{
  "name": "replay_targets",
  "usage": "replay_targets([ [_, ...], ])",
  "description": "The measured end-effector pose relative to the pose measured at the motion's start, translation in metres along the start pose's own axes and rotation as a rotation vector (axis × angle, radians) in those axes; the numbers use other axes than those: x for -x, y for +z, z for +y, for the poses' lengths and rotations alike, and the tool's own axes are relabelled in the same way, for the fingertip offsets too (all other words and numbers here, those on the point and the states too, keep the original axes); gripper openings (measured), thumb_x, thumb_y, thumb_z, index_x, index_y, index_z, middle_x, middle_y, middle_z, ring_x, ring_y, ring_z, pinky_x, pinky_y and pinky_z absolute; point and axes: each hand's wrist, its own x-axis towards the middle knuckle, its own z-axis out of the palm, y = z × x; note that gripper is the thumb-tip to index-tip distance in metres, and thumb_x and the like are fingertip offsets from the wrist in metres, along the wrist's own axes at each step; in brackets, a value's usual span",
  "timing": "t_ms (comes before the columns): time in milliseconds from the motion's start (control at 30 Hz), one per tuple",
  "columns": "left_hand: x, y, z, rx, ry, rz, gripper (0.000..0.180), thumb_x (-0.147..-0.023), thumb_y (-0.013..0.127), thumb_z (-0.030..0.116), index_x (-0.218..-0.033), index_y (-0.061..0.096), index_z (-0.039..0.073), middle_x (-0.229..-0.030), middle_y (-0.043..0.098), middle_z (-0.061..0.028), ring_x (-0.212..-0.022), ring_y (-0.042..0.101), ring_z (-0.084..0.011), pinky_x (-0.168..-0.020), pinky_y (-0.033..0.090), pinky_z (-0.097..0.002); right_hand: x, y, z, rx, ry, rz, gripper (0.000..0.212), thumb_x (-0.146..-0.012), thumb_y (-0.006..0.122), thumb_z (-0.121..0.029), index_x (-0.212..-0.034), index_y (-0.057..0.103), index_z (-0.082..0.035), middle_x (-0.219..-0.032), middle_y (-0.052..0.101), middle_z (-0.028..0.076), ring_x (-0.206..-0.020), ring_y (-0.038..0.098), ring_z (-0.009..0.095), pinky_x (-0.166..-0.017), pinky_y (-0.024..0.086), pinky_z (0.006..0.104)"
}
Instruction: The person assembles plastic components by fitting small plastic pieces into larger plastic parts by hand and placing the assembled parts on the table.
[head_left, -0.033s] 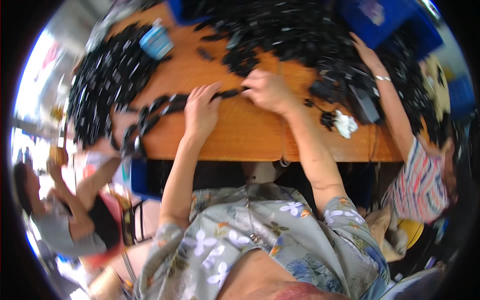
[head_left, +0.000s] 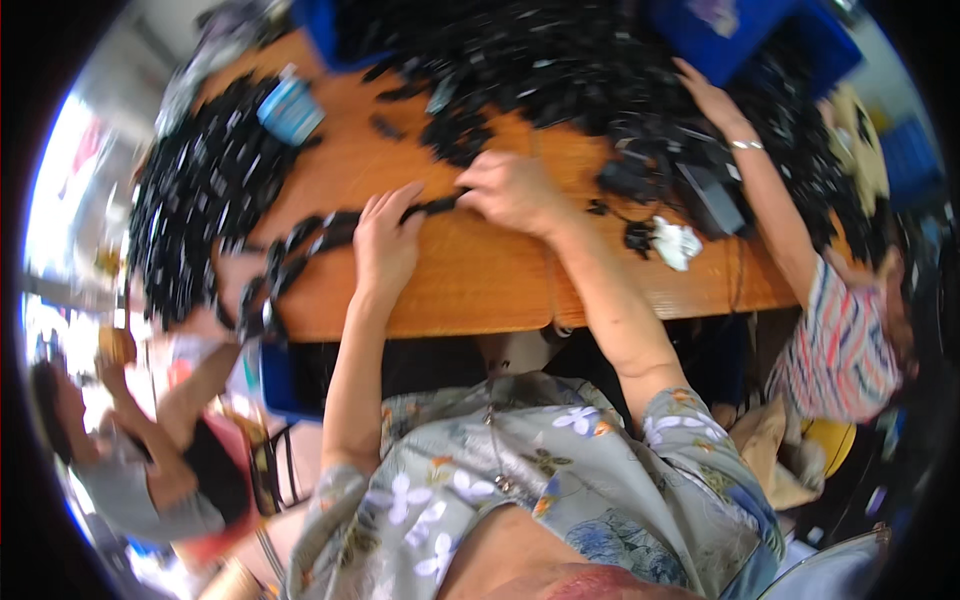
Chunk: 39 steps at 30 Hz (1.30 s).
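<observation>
A strand of black linked pieces [head_left: 435, 206] stretches between my hands above the wooden tabletop [head_left: 470, 280]. My right hand [head_left: 510, 190] pinches its right end with bent fingers. Further left, my left hand [head_left: 385, 235] is closed over the strand, fingers close together and thumb at the near side. From there the strand runs on leftward in dark, shiny loops [head_left: 285, 265] to the table's front left edge. Blur hides what kind of pieces these are, and my right fingers cover the tip. Just beyond that hand lies a small cluster of black pieces [head_left: 458, 135].
Heaps of black pieces cover the left [head_left: 200, 190] and back [head_left: 530, 60] of the table. A light blue tub [head_left: 290, 110] stands by the left heap. A co-worker's hand [head_left: 712, 105] reaches into the back heap, near a blue bin [head_left: 745, 35]. White crumpled material [head_left: 676, 244] lies right.
The whole view has shifted slightly, so the table appears lower and further left. My hands keep the same hold on the strand.
</observation>
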Motion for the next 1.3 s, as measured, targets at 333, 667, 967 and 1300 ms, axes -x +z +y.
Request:
replay_targets([
  [333, -0.007, 0.004, 0.006, 0.088, -0.084, -0.101, 0.041, -0.083, 0.071, -0.007, -0.123, 0.071, 0.002, -0.111, 0.074, -0.0179, -0.103, 0.071, -0.0306, -0.093, 0.055, -0.0376, 0.002, 0.003, -0.002, -0.056, -0.030, -0.070, 0.021, -0.081, 0.080, -0.024, -0.086, 0.074, -0.005, -0.093, 0.071, 0.010, -0.097, 0.068, 0.030, -0.086, 0.055, 0.0435],
  [667, -0.015, 0.012, 0.002, 0.217, -0.013, -0.085, 0.043, -0.081, 0.071, -0.006, -0.122, 0.070, 0.004, -0.105, 0.075, -0.0181, -0.103, 0.072, -0.0321, -0.092, 0.056, -0.0390, -0.012, 0.023, -0.008, -0.018, -0.190, 0.066, 0.014, -0.076, 0.077, -0.016, -0.082, 0.071, -0.004, -0.087, 0.067, 0.012, -0.091, 0.066, 0.033, -0.080, 0.055, 0.0423],
  [967, 0.004, -0.039, 0.002, -0.465, 0.150, -0.052, 0.031, -0.080, 0.068, -0.001, -0.110, 0.071, 0.005, -0.105, 0.071, -0.0111, -0.110, 0.062, -0.0306, -0.097, 0.043, -0.0448, 0.001, -0.003, 0.026, 0.122, 0.198, 0.341, 0.013, -0.095, 0.069, -0.014, -0.103, 0.077, -0.008, -0.107, 0.070, 0.006, -0.099, 0.069, 0.025, -0.080, 0.060, 0.0384],
  [1300, -0.071, -0.001, 0.000, -0.383, 0.134, 0.076, 0.057, -0.083, 0.057, -0.006, -0.138, 0.064, 0.007, -0.141, 0.063, -0.0128, -0.135, 0.052, -0.0339, -0.114, 0.038, -0.0475, -0.006, 0.009, 0.020, 0.141, 0.126, 0.218, 0.024, -0.086, 0.080, -0.013, -0.109, 0.077, -0.007, -0.120, 0.064, 0.013, -0.097, 0.069, 0.031, -0.082, 0.059, 0.0407],
])
